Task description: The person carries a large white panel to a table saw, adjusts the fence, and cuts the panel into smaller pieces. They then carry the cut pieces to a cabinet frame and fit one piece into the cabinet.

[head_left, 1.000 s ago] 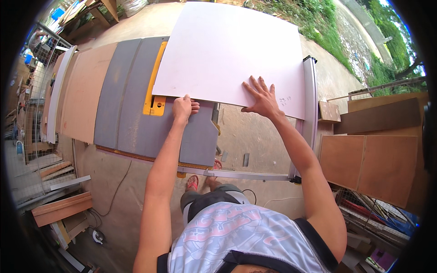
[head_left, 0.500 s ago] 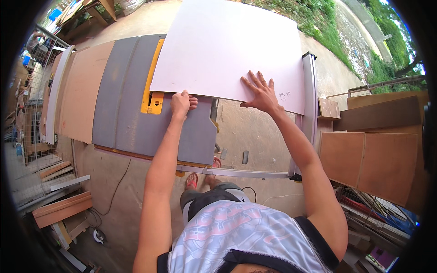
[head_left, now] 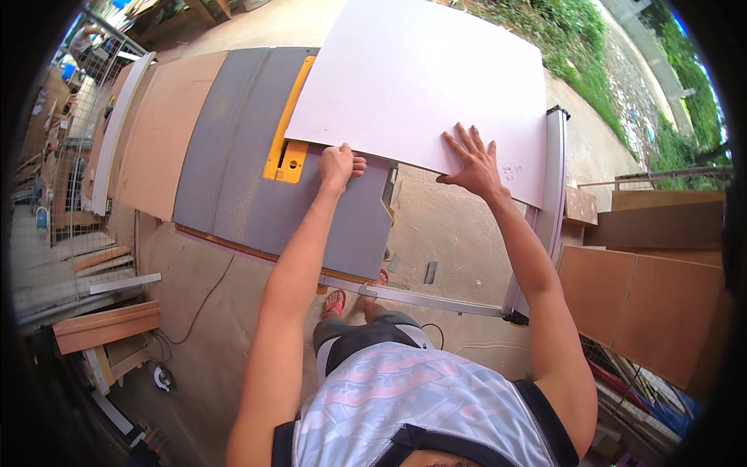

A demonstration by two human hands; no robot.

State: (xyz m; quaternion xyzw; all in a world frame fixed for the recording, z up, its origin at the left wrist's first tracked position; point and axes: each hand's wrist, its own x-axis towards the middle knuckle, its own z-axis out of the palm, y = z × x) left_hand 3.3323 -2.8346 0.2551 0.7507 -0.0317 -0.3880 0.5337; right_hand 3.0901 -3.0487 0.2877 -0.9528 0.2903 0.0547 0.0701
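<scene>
White board [head_left: 420, 86] lies flat ahead of me, across the grey saw table [head_left: 222, 156], partly over the yellow insert [head_left: 284, 170], its right side by the metal fence [head_left: 554, 156]; looks stiff, broad, awkward rather than heavy, likely slick-faced, corners apt to chip; best held at the near edge, palm flat on top; my left hand [head_left: 340, 166] curled at that edge, pinching or merely pushing, cannot tell; my right hand [head_left: 475, 162] spread wide on its face, near the same edge.
</scene>
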